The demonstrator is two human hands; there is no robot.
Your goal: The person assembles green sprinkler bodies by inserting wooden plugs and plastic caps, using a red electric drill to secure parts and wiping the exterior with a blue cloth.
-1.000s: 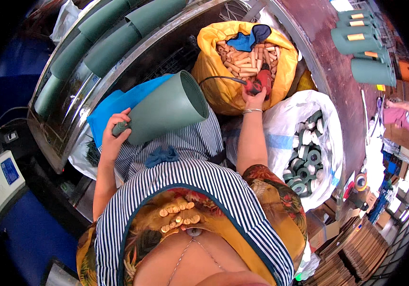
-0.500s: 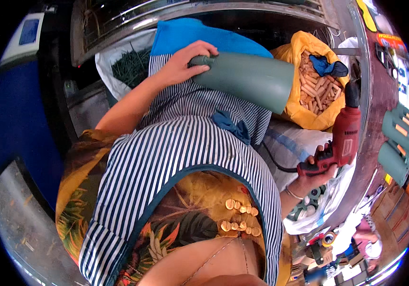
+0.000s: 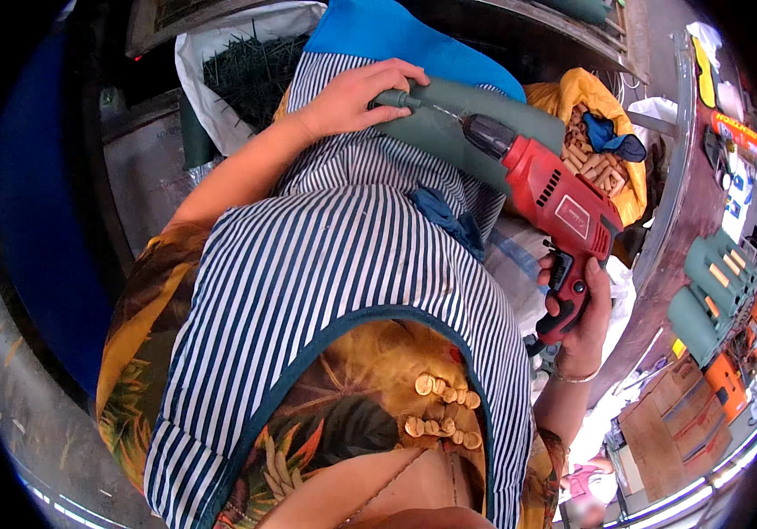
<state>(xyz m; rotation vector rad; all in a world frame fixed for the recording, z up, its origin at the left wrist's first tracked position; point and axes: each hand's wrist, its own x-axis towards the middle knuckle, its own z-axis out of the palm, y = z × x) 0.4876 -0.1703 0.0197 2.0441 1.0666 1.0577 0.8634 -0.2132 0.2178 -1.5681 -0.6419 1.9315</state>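
Note:
A large green cylinder (image 3: pixel 440 139) lies across my lap, over the striped apron and its blue panel. At its left end, my left hand (image 3: pixel 363 99) is closed around a small green stub (image 3: pixel 396 100), thumb below and fingers above. My right hand (image 3: pixel 583 304) grips the handle of a red power drill (image 3: pixel 559 198) with a black chuck. The thin drill bit (image 3: pixel 445 112) points left towards the stub, over the cylinder. Whether the bit touches the stub cannot be made out.
A yellow sack (image 3: pixel 638 189) of short wooden pegs stands beyond the cylinder's right end. To the left, a white sack (image 3: pixel 192 66) holds thin dark green strips. Several green cylinders with wooden pegs (image 3: pixel 696 322) sit on the table (image 3: pixel 652 264) at right.
The drill has swung left from beside the yellow sack to over the green cylinder, its bit now close to the stub. My left hand keeps its hold. The view has shifted slightly.

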